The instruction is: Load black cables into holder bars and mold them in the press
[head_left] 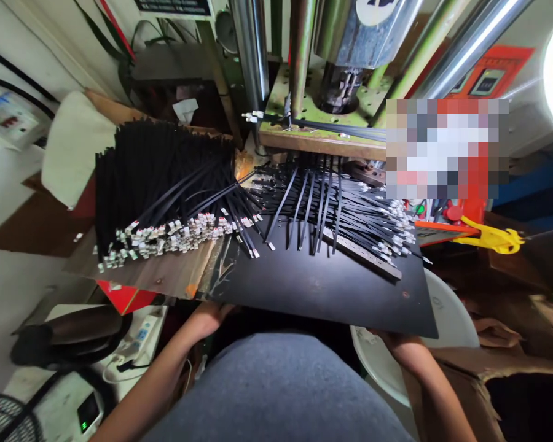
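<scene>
My left hand [214,316] is at the front edge of the black work board [304,288], its fingers hidden beneath it. Further right, my right hand [400,344] meets the same edge near the corner, fingers also out of sight. On the board lies a spread of thin black cables [364,212] with white connectors, several of them lying apart toward me. A metal ruler-like bar [364,255] rests at a slant among them. To the left, a thick pile of black cables [161,178] covers a wooden board [175,273], white connectors facing me.
Behind the board stands a press with a green plate [276,126] and steel columns [251,55]. An orange control box [456,230] is at right, with a yellow clip-like object [498,238]. A white bucket [456,307] and cardboard box [502,368] stand below right; a power strip [142,337] lies lower left.
</scene>
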Demonstrator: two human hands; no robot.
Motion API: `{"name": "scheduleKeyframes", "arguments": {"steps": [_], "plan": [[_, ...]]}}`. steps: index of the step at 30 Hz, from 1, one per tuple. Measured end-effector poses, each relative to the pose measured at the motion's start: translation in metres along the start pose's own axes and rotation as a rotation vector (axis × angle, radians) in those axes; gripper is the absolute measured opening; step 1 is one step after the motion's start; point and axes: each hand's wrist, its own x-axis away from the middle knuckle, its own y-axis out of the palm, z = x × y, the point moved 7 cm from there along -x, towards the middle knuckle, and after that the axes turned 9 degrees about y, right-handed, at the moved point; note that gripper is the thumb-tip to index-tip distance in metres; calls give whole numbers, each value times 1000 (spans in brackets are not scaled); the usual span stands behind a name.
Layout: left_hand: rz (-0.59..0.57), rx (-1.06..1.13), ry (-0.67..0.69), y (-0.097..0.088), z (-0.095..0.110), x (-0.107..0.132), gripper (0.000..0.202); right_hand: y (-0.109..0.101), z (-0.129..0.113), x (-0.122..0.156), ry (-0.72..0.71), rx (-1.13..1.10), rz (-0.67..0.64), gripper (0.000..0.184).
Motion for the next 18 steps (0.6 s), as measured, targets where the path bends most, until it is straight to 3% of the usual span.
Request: {"name": "scheduleKeyframes", "arguments": {"steps": [3,6,7,8,10,12,14,15,18], "plan": [[-13,0,-12,-4,15,8,37,-1,-26,25,-22,78,-51,38],[-167,63,79,-10,55,24,29,-21,-84,59,-373,-18,-181,27],[-205,101,130,-15,73,28,26,-40,-104,65,-509,-91,-125,26],[-198,131,183,-24,90,29,25,-63,-120,65,-603,-148,11,26],[-5,116,256,-51,118,22,25,-108,-137,50,-603,-117,436,26],[314,-19,268,-81,134,5,19,-129,-145,23,-493,87,739,28],[536,-194,220,-99,140,-15,25,-130,-151,-4,-419,273,830,29],[582,-265,187,-102,140,-26,32,-127,-151,-13,-417,310,836,28],[577,-343,137,-103,133,-48,40,-120,-145,-11,-524,187,800,20]]}}
